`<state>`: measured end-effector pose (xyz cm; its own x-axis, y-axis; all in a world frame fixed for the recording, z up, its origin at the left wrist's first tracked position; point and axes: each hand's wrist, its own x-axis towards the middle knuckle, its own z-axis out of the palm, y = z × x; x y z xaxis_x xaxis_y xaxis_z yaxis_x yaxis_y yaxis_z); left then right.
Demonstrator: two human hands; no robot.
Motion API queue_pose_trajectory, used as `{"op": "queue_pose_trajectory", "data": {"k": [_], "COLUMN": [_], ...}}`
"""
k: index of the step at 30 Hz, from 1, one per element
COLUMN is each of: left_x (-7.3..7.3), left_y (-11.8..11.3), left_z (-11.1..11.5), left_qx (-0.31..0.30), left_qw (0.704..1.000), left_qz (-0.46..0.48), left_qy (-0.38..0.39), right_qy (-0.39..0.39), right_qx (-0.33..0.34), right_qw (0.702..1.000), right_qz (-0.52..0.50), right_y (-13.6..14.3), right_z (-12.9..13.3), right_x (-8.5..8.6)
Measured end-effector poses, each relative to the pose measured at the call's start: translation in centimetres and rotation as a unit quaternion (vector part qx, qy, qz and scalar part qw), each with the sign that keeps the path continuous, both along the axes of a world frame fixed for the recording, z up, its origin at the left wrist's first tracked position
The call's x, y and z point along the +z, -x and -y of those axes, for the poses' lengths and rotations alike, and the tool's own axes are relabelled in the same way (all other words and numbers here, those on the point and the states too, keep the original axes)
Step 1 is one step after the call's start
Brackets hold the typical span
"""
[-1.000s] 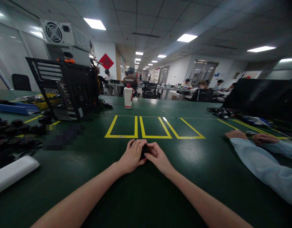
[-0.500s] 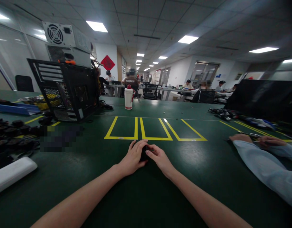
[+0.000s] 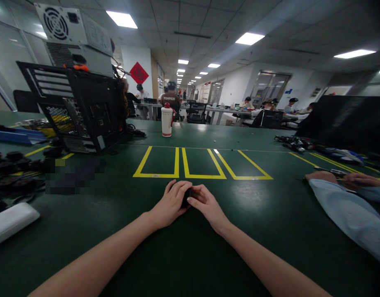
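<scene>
Ceiling lights [image 3: 250,38] shine above pale walls [image 3: 234,88]; an office chair [image 3: 196,113] stands beyond the green tabletop [image 3: 121,255].

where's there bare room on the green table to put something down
Inside the three yellow tape outlines; between left hand and white object; between right hand and light blue sleeve. Crowded: left side, with black parts and computer case; far right, with cables.

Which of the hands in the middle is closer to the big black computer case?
The left hand. The computer case stands ahead of it and off to its left. The right hand is farther away, on the right side of the small dark thing.
</scene>
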<state>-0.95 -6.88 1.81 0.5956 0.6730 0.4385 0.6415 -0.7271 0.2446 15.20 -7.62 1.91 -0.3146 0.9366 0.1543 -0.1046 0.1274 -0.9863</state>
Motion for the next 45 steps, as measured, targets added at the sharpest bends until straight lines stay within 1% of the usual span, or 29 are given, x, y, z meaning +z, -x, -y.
{"op": "queue_pose_trajectory", "data": {"k": [6, 10, 15, 19, 24, 28, 31, 33, 35, 37, 41, 45], "left_x": [-0.1, -0.1, -0.1, 0.1, 1.1, 1.5, 1.3, 1.0, 0.8, 0.8, 1.0, 0.9], "left_y": [0.0, 0.0, -0.1, -0.1, 0.2, 0.2, 0.2, 0.3, 0.3, 0.5, 0.6, 0.6], "left_z": [-0.2, -0.3, -0.5, -0.5, -0.1, 0.0, 0.0, -0.1, -0.2, -0.4, -0.6, -0.8], "left_qx": [-0.001, 0.000, 0.000, 0.009, 0.014, 0.024, 0.029, 0.032, 0.037, 0.040, 0.038, 0.032], "left_qw": [1.000, 1.000, 1.000, 1.000, 0.999, 0.998, 0.997, 0.997, 0.996, 0.996, 0.995, 0.995], "left_qz": [-0.005, -0.010, -0.011, 0.000, -0.012, -0.016, -0.012, -0.007, 0.001, 0.004, -0.014, -0.017], "left_qy": [0.010, 0.018, 0.023, 0.025, 0.051, 0.060, 0.068, 0.074, 0.078, 0.082, 0.092, 0.093], "right_qy": [0.012, 0.046, 0.044, 0.045, 0.028, 0.061, 0.070, 0.060, 0.053, 0.051, 0.061, 0.099], "right_qx": [-0.021, -0.036, 0.016, 0.037, 0.003, -0.014, 0.017, 0.044, 0.053, 0.045, 0.008, -0.004], "right_qw": [1.000, 0.998, 0.999, 0.998, 1.000, 0.998, 0.997, 0.997, 0.997, 0.998, 0.998, 0.995], "right_qz": [0.006, 0.010, 0.015, -0.001, 0.000, 0.019, 0.018, 0.008, 0.003, 0.009, 0.027, 0.034], "right_y": [0.2, 0.0, -0.4, -0.4, 0.1, 0.1, 0.0, 0.0, 0.1, 0.3, 0.5, 0.6], "right_z": [-0.4, -0.8, -0.6, -0.5, -0.6, -0.9, -0.9, -0.8, -0.6, -0.4, -0.7, -1.2], "right_x": [-0.3, -0.5, 0.3, 0.5, 0.3, 0.4, 0.6, 0.6, 0.6, 0.7, 0.9, 1.2]}}
